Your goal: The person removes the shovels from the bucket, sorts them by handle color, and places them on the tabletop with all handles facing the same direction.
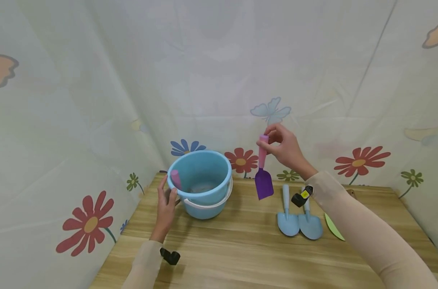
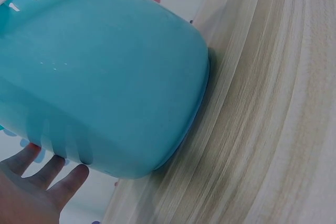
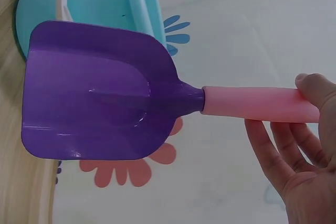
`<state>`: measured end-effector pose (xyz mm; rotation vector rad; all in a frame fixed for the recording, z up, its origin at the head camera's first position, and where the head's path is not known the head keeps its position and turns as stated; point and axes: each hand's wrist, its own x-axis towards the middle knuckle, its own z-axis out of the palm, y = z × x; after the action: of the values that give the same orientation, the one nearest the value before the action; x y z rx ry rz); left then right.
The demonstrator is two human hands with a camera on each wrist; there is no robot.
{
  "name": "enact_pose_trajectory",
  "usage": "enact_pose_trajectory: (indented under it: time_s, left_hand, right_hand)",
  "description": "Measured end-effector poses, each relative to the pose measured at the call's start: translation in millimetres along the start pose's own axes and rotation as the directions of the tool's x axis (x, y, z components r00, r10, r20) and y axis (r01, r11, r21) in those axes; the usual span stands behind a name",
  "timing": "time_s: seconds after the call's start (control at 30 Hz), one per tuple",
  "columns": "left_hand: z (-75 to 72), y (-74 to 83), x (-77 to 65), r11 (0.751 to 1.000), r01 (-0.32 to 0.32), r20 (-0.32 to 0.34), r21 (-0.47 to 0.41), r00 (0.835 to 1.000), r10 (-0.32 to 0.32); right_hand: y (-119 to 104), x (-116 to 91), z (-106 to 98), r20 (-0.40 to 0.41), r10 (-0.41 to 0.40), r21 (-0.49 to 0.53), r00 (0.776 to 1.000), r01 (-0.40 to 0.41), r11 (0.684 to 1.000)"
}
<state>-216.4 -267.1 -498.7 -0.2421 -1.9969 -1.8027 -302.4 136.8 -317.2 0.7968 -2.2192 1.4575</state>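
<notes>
My right hand (image 1: 285, 149) pinches the top of a small shovel's pink handle, and the shovel's purple blade (image 1: 264, 184) hangs downward above the table. In the right wrist view, thumb and fingers hold the handle (image 3: 252, 103) near its end. A light blue bucket (image 1: 212, 196) stands upright to the left. At its left side, my left hand (image 1: 165, 212) touches the rim and outer wall. Its fingers look extended against the bucket wall (image 2: 121, 77) in the left wrist view. Inside the bucket leans another pink handle (image 1: 176, 179); its lower part is hidden.
Two blue trowels (image 1: 288, 224) lie side by side under my right forearm. A green item (image 1: 334, 228) lies further right, partly hidden by the sleeve. The wooden table (image 1: 233, 257) meets a flower-printed curtain (image 1: 219, 72) at the back and sides.
</notes>
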Motion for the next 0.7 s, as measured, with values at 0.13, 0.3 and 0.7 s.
enact_pose_trajectory:
  time_s: [0.13, 0.3, 0.7]
  left_hand:
    - [-0.3, 0.0, 0.3, 1.000, 0.006, -0.001, 0.007, 1.000, -0.006]
    - [-0.4, -0.3, 0.6, 1.000, 0.011, -0.001, 0.010, 1.000, -0.011]
    - [0.7, 3.4, -0.1, 1.000, 0.020, -0.006, 0.017, 1.000, -0.020]
  right_hand:
    - [5, -5, 3, 0.026, 0.045, -0.019, 0.999, -0.045, 0.999]
    - [13, -10, 9, 0.063, 0.093, 0.006, 0.994, -0.093, 0.996]
    - [41, -18, 22, 0.089, 0.224, 0.035, 0.970, -0.228, 0.973]
